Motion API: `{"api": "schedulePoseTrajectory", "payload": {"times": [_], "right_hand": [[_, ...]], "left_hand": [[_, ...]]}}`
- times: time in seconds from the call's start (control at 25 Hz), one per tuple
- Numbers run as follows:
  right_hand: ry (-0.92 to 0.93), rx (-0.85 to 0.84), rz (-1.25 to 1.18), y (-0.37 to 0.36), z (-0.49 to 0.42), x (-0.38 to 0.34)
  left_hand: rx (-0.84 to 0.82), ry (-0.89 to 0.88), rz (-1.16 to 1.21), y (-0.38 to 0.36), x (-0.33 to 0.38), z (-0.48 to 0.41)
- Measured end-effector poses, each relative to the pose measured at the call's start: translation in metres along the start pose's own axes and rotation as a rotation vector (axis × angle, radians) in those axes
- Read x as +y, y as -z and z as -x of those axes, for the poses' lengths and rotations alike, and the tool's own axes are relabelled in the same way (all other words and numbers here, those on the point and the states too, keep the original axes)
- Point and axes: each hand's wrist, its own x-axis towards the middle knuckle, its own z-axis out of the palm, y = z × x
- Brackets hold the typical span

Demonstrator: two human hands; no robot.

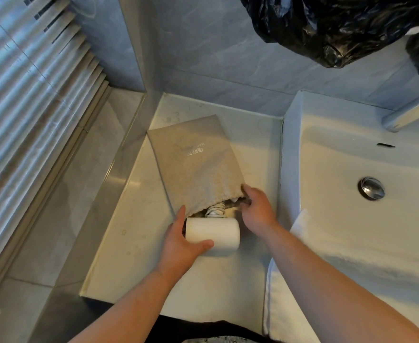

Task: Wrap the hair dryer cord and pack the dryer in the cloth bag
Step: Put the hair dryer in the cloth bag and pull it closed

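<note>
Hair dryer (215, 231): white barrel sticks out of the bag's mouth, handle inside.
Cord (215, 209): wound in white loops, showing at the opening.
Cloth bag (196, 164): beige, lying flat on the counter (134, 238), mouth towards me.
Left hand (181, 243): wrapped round the barrel's left end.
Right hand (255, 206): pinching the right edge of the bag's mouth.
Sink (351, 181): just right, with a white towel (302, 243) over its edge.
</note>
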Motion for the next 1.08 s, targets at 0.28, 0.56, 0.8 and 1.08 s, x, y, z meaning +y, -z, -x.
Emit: {"api": "schedulePoseTrajectory", "payload": {"times": [0.28,0.56,0.8,1.08], "right_hand": [[0.033,0.003,-0.034,-0.005,0.023,0.01],[0.025,-0.089,-0.133,-0.02,0.075,-0.001],[0.001,0.015,-0.198,-0.03,0.069,-0.019],[-0.052,0.043,-0.132,-0.031,0.067,-0.015]], "left_hand": [[0.037,0.008,0.164,-0.004,0.008,-0.004],[0.129,0.011,0.216,0.007,0.012,-0.019],[0.14,-0.071,-0.054,0.019,0.01,-0.026],[0.122,-0.246,-0.443,0.033,-0.006,-0.024]]}}
